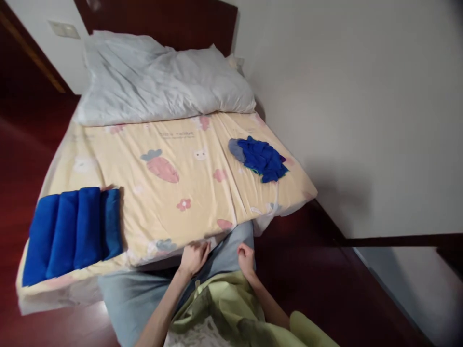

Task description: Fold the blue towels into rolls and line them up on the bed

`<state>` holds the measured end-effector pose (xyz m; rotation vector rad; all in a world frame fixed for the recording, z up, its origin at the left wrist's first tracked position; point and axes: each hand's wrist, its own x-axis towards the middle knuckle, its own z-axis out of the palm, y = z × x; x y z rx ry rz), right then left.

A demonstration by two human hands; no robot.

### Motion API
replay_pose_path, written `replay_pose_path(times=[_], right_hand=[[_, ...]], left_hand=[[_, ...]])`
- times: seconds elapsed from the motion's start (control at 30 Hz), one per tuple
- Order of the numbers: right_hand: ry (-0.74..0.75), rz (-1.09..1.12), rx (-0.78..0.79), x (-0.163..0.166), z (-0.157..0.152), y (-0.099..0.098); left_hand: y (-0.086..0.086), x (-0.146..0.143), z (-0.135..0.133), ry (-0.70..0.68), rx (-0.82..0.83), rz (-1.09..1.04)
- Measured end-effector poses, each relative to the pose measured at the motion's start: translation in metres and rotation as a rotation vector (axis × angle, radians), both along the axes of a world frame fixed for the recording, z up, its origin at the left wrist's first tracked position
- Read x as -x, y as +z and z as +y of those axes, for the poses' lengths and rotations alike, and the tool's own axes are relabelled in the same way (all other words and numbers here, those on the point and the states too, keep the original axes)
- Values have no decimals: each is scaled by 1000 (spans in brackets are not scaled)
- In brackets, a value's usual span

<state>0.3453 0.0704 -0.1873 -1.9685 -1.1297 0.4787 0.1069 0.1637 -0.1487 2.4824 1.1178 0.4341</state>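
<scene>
My left hand [193, 258] rests at the near edge of the bed [202, 193], fingers curled against the sheet's edge, with nothing visible in it. My right hand [246, 258] lies on my grey-clad knee, fingers curled shut and holding nothing I can see. On the bed's left side sits a row of several rolled blue towels [74, 231]. A loose heap of blue cloths [261, 158] lies at the bed's right edge, well beyond both hands.
A crumpled white duvet and pillow [159, 79] fill the head of the bed against a dark headboard [162, 21]. A white wall [361, 120] runs along the right. Dark red floor [325, 279] surrounds the bed.
</scene>
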Motion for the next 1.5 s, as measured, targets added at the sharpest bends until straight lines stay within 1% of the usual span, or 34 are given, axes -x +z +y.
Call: replay_pose_path(times=[0.07,0.1,0.17,0.23,0.3,0.4,0.5,0.57,0.67,0.73,0.8,0.83,0.9,0.97,1.0,1.07,1.1,1.17,1.23,1.37,1.43,1.5], right_hand=[[-28,89,-61,0,1,-5],[-36,126,-81,0,0,-7],[-45,165,-96,-2,-3,-9],[-51,181,-91,-4,-5,-9],[-52,189,-82,-5,-4,-10],[-65,204,-73,-4,-2,-11],[-73,266,-91,-5,2,-9],[-67,305,-127,-14,11,-5],[-102,287,-210,-46,44,8],[-154,230,-282,-77,80,21],[-180,170,-328,-112,126,37],[-177,134,-307,-130,151,46],[-160,65,-204,-163,204,64],[-150,18,-168,-194,255,82],[-130,-64,-106,-208,278,89],[-118,-208,3,-230,315,101],[-120,-256,68,-239,328,104],[-134,-303,165,-250,345,107],[-137,-318,212,-254,351,106],[-92,-340,199,-252,351,101],[-57,-342,192,-246,351,102],[-2,-337,183,-232,350,103]], left_hand=[[4,-12,37,72,73,121],[4,-17,54,103,100,175],[-4,-24,82,173,127,241],[-18,-26,99,245,101,240],[-35,-25,106,290,33,207],[-55,-21,106,281,-48,153],[-64,-18,105,265,-93,107],[-67,-17,105,262,-114,87],[-69,-17,106,266,-136,63],[-71,-17,107,269,-150,43],[-72,-17,107,270,-161,15],[-73,-17,107,270,-166,-2],[-75,-16,108,266,-175,-28],[-78,-15,108,259,-191,-36],[-79,-15,108,254,-201,-36],[-82,-13,108,242,-231,-36],[-83,-13,108,234,-250,-40],[-84,-12,108,214,-286,-55],[-85,-12,108,202,-312,-78],[-87,-13,108,209,-319,-101],[-87,-13,108,221,-285,-87],[-86,-14,108,236,-226,-71]])
